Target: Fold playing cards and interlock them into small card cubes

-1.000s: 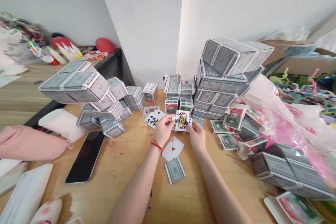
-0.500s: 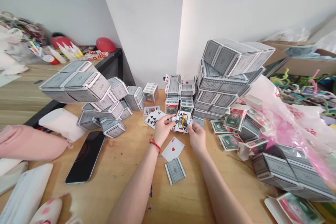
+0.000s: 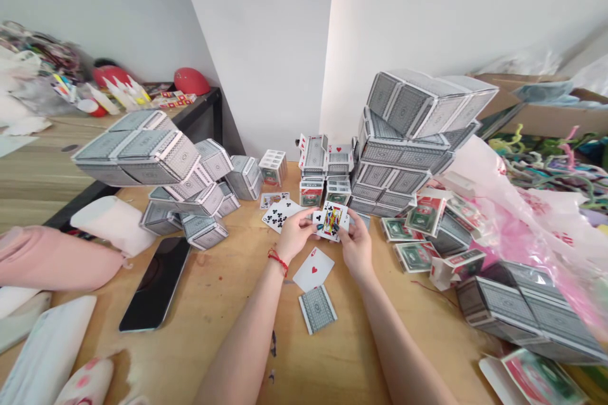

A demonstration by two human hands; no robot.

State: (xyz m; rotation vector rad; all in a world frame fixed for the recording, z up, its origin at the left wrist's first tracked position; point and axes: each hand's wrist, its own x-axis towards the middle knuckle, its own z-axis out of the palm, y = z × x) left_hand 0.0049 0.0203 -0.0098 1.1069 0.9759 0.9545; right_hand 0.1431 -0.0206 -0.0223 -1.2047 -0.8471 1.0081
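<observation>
Both my hands meet over the middle of the wooden table (image 3: pixel 223 291). My left hand (image 3: pixel 295 235), a red string on its wrist, and my right hand (image 3: pixel 356 245) pinch a small bunch of playing cards (image 3: pixel 331 221) between them, a club face card on top. Just below the hands lie an ace of hearts (image 3: pixel 312 267) face up and a face-down card (image 3: pixel 317 308). A club card (image 3: pixel 278 214) lies to the left of my left hand.
Stacks of grey card cubes stand at left (image 3: pixel 156 164) and back right (image 3: pixel 413 133). Card boxes (image 3: pixel 418 234) lie at right beside a pink plastic bag (image 3: pixel 513 215). A black phone (image 3: pixel 156 281) lies at left, near a pink sleeve (image 3: pixel 52 259).
The hands and the cards in them have shifted slightly to the right; the top card is a little more tilted. Nothing else has moved.
</observation>
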